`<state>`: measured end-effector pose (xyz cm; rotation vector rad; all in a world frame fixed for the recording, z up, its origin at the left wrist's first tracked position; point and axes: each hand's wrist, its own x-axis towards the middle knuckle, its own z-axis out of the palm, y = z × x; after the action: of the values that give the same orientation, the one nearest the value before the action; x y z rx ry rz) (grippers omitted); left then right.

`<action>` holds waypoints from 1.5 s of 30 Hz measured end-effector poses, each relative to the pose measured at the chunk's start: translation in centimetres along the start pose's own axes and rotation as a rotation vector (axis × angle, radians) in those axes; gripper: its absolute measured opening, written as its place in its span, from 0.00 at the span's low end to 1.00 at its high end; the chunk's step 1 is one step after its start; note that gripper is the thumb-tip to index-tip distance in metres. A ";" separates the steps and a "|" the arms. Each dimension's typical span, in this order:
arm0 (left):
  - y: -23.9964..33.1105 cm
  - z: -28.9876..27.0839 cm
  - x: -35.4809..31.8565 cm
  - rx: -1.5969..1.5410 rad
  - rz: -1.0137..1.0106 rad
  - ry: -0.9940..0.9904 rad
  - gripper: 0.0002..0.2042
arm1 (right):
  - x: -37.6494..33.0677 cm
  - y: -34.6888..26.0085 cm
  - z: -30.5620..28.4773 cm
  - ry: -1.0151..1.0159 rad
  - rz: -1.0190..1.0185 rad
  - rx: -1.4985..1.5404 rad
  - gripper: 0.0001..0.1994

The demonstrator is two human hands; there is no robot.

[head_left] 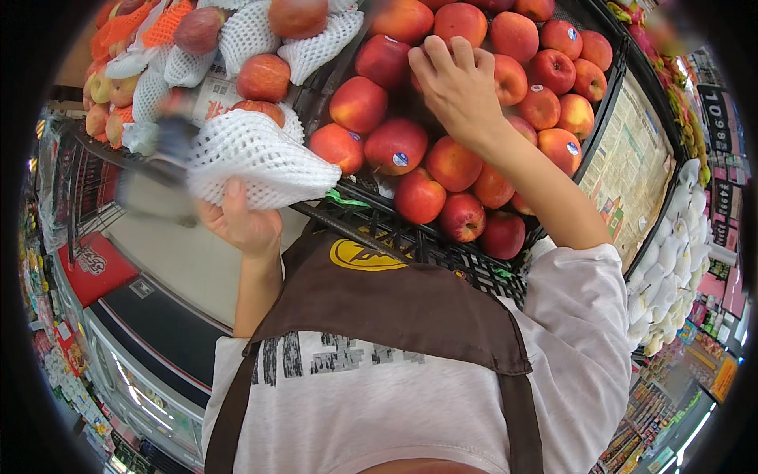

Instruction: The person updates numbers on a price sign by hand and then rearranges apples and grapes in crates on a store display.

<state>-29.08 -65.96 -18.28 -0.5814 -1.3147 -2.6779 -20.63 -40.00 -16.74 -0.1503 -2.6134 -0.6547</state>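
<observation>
Left hand (243,223) grips a white tapered foam-mesh sleeve (259,158) beneath its thumb; right hand (459,88) curls over round red apples (452,164), grip unclear.

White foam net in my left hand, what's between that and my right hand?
In the head view, several red apples lie between the white foam net in your left hand and your right hand.
</observation>
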 end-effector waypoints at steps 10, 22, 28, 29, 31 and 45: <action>-0.2 -0.4 -0.2 0.026 0.020 -0.056 0.16 | 0.9 0.8 0.9 -0.064 -0.011 -0.002 0.17; 0.0 -0.3 -0.6 0.062 -0.021 -0.104 0.09 | -4.6 -6.0 -5.4 -0.318 -0.002 0.575 0.35; 0.4 -0.2 -0.5 0.099 -0.029 -0.131 0.08 | -2.4 -6.8 -5.2 -0.495 0.104 0.548 0.36; 0.9 -0.2 -0.6 0.116 -0.059 -0.120 0.08 | -2.1 -6.5 -4.9 -0.479 0.080 0.583 0.36; 1.2 -1.1 -1.0 0.154 -0.084 -0.117 0.09 | -2.2 -5.8 -4.2 -0.361 0.061 0.674 0.34; 1.5 0.0 -0.1 0.346 0.063 -0.330 0.07 | -2.2 -3.3 -2.9 -0.370 0.082 0.929 0.33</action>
<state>-28.59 -66.88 -17.22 -1.0237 -1.7555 -2.2920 -18.21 -44.27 -16.84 -0.0883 -2.9406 0.7007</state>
